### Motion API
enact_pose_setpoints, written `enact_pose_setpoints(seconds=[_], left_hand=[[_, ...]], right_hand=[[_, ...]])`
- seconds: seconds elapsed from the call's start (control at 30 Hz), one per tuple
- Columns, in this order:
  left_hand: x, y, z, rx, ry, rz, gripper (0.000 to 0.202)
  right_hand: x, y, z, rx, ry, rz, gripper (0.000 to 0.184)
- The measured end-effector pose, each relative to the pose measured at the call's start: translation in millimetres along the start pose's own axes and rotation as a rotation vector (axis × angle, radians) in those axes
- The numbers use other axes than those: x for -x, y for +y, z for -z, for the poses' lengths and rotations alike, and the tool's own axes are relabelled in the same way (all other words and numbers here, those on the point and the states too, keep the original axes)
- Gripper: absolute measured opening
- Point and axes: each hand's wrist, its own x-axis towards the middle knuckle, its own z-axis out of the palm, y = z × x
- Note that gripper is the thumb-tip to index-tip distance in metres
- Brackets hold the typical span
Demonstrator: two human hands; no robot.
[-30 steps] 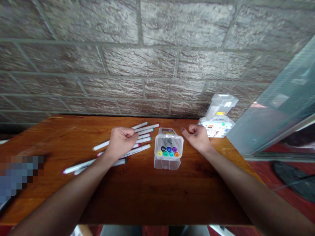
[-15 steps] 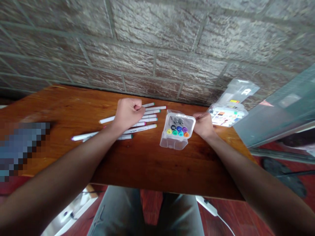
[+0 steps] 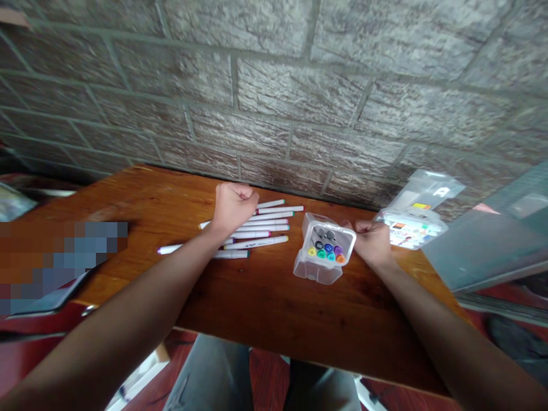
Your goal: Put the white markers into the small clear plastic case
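My left hand (image 3: 232, 206) is curled into a fist above a row of several white markers (image 3: 261, 231) lying on the wooden table (image 3: 257, 302); I cannot see whether it grips one. My right hand (image 3: 371, 242) is closed against the right side of a clear plastic marker box (image 3: 324, 255). The box stands open-topped with several coloured marker caps showing inside.
A second clear marker case (image 3: 413, 225) with its lid raised stands at the table's back right, by the brick wall (image 3: 274, 97). A glass panel (image 3: 492, 245) is on the right. A blurred patch (image 3: 60, 262) lies at the left edge. My knees show below the table's front edge.
My right hand has moved left from open air onto the side of the clear box. The left fist stays over the markers. The view has tilted and shifted.
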Motion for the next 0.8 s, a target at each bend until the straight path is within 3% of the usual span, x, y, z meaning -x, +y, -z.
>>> enact_pose_setpoints(seconds=[0.03,0.3,0.57,0.8], left_hand=[[-1,-1,1.4,0.005,0.012,0.015,0.044],[-6,-3,6.5,0.043,0.005,0.104,0.042],[-4,0,6.7,0.032,-0.071,0.123,0.042],[1,6,-0.2,0.015,-0.174,0.088,0.041]], right_hand=[[1,2,-1,0.002,-0.028,-0.007,0.029],[1,16,0,0.012,-0.160,-0.010,0.036],[1,19,-3,0.001,-0.204,-0.010,0.035],[2,15,-1,0.005,-0.188,-0.093,0.035]])
